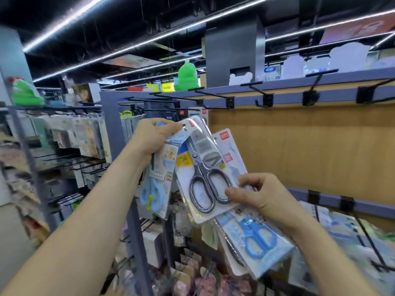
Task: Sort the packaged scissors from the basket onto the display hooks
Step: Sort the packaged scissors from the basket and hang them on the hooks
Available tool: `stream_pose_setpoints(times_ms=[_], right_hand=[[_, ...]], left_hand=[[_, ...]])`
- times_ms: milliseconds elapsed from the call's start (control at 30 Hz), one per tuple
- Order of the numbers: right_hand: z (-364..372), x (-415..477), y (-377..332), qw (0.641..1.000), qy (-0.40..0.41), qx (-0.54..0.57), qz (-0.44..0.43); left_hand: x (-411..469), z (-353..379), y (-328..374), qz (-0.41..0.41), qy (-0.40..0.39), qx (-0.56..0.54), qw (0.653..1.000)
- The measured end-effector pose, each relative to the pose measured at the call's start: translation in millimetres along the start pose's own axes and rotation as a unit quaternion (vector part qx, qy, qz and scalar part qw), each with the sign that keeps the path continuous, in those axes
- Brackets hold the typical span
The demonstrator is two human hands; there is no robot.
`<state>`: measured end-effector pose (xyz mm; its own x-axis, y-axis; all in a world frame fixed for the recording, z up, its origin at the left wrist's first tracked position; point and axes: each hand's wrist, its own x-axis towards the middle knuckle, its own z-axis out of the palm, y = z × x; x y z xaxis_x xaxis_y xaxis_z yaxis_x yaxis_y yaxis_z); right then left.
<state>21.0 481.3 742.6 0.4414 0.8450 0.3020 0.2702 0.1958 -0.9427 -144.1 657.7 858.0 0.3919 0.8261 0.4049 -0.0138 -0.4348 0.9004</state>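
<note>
Left hand and right hand pinch clear-fronted, grey-handled scissors pack.

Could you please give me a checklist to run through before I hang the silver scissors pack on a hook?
1. Left hand grips the pack tops: ok.
2. Right hand pinches the silver scissors pack at its handle end: ok.
3. Empty hook free above the wooden panel: ok.
4. Silver pack apart from the pale blue scissors pack: not ok, they overlap.
5. Pack top free to thread: cannot tell, blurred beside the left thumb.
</note>
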Motion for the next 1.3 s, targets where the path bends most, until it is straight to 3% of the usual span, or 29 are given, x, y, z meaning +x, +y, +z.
stream_pose_setpoints(times_ms=[233,467,700,933,1067,1167,1300], right_hand=[[67.2,59.0,-10.5,0.995,0.067,0.044,-0.054],[91.9,95.6,-0.2,0.989,0.107,0.043,-0.09],[106.2,111.2,10.9,0.983,0.162,0.037,-0.072],[122.9,103.9,22.9,0.974,0.21,0.059,-0.055],[132.7,118.8,18.9,0.967,0.239,0.065,-0.054],[131.6,131.0,18.0,0.967,0.249,0.042,-0.032],[114.6,128.5,27.5,0.962,0.27,0.045,-0.023]], left_hand=[[77.8,-35.8,-9.1,0.053,0.027,-0.006,0.998],[124.5,-39.6,-22.4,0.071,-0.009,0.003,0.997],[148.9,-41.5,-33.8,0.077,-0.034,-0.048,0.995],[141.7,-44.5,-60.6,0.096,-0.043,-0.02,0.994],[116.7,-41.8,-83.6,0.085,-0.139,0.02,0.986],[107.7,-40.3,-103.7,0.038,-0.208,-0.01,0.977],[132.4,-26.5,-117.1,0.034,-0.193,-0.007,0.981]])
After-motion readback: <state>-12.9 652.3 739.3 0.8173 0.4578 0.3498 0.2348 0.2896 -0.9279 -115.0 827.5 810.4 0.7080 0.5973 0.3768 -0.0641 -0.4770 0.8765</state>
